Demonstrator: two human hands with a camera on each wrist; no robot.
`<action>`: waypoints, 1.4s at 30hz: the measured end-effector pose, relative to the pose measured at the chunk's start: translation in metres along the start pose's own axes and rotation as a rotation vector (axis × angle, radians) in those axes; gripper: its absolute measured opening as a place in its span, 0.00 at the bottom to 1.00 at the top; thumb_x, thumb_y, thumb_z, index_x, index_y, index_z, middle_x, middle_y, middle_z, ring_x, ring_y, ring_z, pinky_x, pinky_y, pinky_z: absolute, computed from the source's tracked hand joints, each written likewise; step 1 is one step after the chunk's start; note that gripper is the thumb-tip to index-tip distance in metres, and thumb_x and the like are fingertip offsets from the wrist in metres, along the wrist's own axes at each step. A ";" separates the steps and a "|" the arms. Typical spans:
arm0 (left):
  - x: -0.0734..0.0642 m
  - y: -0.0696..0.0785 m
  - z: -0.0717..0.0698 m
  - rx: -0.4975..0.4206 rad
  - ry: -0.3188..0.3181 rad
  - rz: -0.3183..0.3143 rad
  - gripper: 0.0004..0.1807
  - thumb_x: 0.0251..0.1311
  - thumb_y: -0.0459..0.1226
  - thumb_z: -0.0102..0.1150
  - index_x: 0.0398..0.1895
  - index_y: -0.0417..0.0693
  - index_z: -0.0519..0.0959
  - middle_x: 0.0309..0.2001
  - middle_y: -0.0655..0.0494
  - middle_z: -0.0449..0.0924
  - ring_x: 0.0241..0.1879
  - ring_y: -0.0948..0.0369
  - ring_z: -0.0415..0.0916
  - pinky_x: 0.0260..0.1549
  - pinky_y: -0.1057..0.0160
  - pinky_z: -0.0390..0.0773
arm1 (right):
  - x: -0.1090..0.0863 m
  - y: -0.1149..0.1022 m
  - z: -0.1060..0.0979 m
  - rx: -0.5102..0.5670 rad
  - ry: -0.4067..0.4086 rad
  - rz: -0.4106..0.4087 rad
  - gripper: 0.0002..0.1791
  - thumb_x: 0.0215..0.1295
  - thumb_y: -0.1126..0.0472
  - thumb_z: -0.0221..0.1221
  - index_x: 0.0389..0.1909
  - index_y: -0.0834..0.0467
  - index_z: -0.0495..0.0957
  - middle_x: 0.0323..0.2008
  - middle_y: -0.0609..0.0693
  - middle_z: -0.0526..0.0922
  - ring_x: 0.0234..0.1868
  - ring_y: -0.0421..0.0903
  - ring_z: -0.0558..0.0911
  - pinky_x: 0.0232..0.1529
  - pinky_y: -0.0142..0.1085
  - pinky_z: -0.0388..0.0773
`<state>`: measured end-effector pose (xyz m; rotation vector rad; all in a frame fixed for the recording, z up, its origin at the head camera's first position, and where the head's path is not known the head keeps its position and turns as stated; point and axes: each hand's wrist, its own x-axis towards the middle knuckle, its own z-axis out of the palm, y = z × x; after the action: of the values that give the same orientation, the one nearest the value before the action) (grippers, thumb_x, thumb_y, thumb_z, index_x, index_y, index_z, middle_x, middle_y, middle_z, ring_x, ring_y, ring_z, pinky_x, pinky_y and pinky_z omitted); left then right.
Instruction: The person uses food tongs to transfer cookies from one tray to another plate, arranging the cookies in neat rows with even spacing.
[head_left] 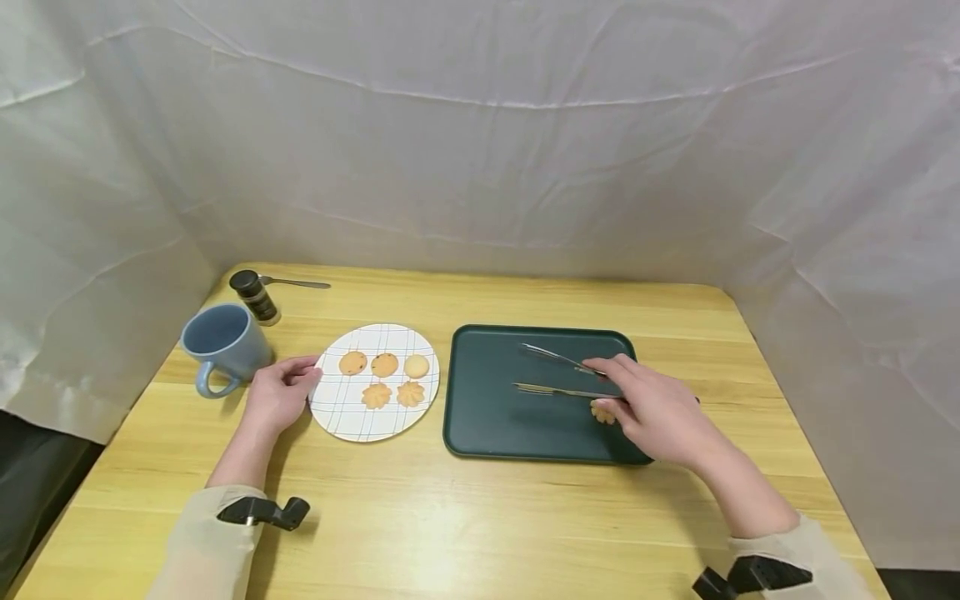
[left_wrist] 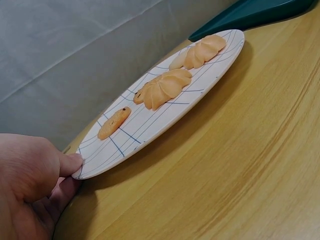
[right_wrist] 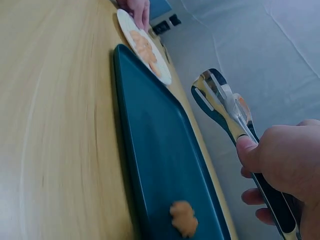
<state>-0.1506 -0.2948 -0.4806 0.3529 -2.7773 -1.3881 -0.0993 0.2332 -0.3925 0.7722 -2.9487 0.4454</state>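
Observation:
My left hand (head_left: 281, 395) pinches the left rim of a white plate (head_left: 341, 419) with blue lines, thumb on top and fingers beneath. Several cookies lie on it: two round ones with dark specks, a plain round cookie (head_left: 416, 366) and two flower-shaped cookies (left_wrist: 167, 89). In my right hand (head_left: 667, 412) are metal tongs (right_wrist: 220, 102), held above the right part of a dark green tray (head_left: 510, 425). Their arms are spread, with nothing between the tips. A flower-shaped cookie (right_wrist: 183, 219) lies on the tray, partly hidden under the right hand in the head view.
Left of the plate stands a blue mug (head_left: 234, 342), its handle toward me. Behind it are a black-capped shaker bottle (head_left: 255, 297) and a fork (head_left: 296, 283). Pale cloth (head_left: 480, 167) hangs around the back and sides of the wooden table (head_left: 390, 525).

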 end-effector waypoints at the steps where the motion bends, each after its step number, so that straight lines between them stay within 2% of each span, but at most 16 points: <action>1: 0.000 0.000 0.000 -0.001 0.000 -0.002 0.22 0.77 0.43 0.59 0.65 0.38 0.81 0.53 0.41 0.84 0.49 0.54 0.77 0.42 0.70 0.73 | -0.004 0.003 -0.002 -0.005 0.003 0.006 0.30 0.73 0.57 0.68 0.73 0.50 0.72 0.48 0.45 0.81 0.26 0.34 0.70 0.21 0.34 0.66; 9: -0.001 0.000 0.000 -0.004 0.004 -0.009 0.21 0.77 0.41 0.59 0.65 0.39 0.81 0.54 0.41 0.84 0.50 0.53 0.76 0.43 0.68 0.73 | -0.028 0.021 -0.007 -0.009 0.042 0.037 0.30 0.71 0.58 0.70 0.72 0.51 0.74 0.44 0.45 0.81 0.26 0.35 0.70 0.24 0.35 0.66; 16: -0.001 0.001 0.001 -0.011 -0.006 -0.020 0.21 0.77 0.41 0.59 0.66 0.39 0.81 0.54 0.40 0.83 0.51 0.52 0.75 0.44 0.67 0.73 | -0.041 0.033 -0.006 -0.008 0.010 0.080 0.30 0.72 0.58 0.69 0.72 0.51 0.73 0.41 0.43 0.78 0.26 0.37 0.69 0.24 0.35 0.65; 24: -0.001 0.002 0.001 -0.014 -0.003 -0.033 0.21 0.78 0.41 0.58 0.66 0.39 0.81 0.54 0.41 0.83 0.51 0.52 0.75 0.45 0.65 0.72 | -0.058 0.045 -0.003 -0.005 0.009 0.108 0.29 0.71 0.58 0.69 0.70 0.50 0.74 0.53 0.48 0.83 0.31 0.38 0.75 0.28 0.39 0.69; 29: 0.000 0.002 0.001 -0.011 0.001 -0.025 0.21 0.77 0.41 0.59 0.66 0.39 0.81 0.54 0.41 0.83 0.51 0.52 0.75 0.45 0.65 0.72 | -0.067 0.053 0.002 -0.003 -0.008 0.127 0.30 0.71 0.58 0.69 0.71 0.51 0.73 0.55 0.50 0.83 0.37 0.41 0.80 0.29 0.43 0.74; 35: 0.001 0.001 0.002 -0.012 0.002 -0.030 0.21 0.77 0.41 0.59 0.65 0.39 0.81 0.54 0.41 0.83 0.51 0.53 0.75 0.45 0.65 0.72 | -0.076 0.060 0.004 -0.019 -0.018 0.147 0.29 0.71 0.58 0.69 0.71 0.53 0.73 0.54 0.50 0.83 0.33 0.41 0.75 0.28 0.43 0.71; 42: 0.000 0.003 0.001 -0.006 -0.004 -0.039 0.21 0.77 0.42 0.59 0.66 0.40 0.81 0.55 0.41 0.83 0.51 0.52 0.75 0.45 0.65 0.72 | -0.082 0.065 0.006 -0.028 -0.023 0.158 0.29 0.71 0.56 0.70 0.71 0.53 0.74 0.56 0.52 0.84 0.41 0.48 0.84 0.30 0.52 0.79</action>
<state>-0.1511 -0.2926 -0.4792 0.4062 -2.7830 -1.4067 -0.0593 0.3243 -0.4265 0.5464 -3.0430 0.4061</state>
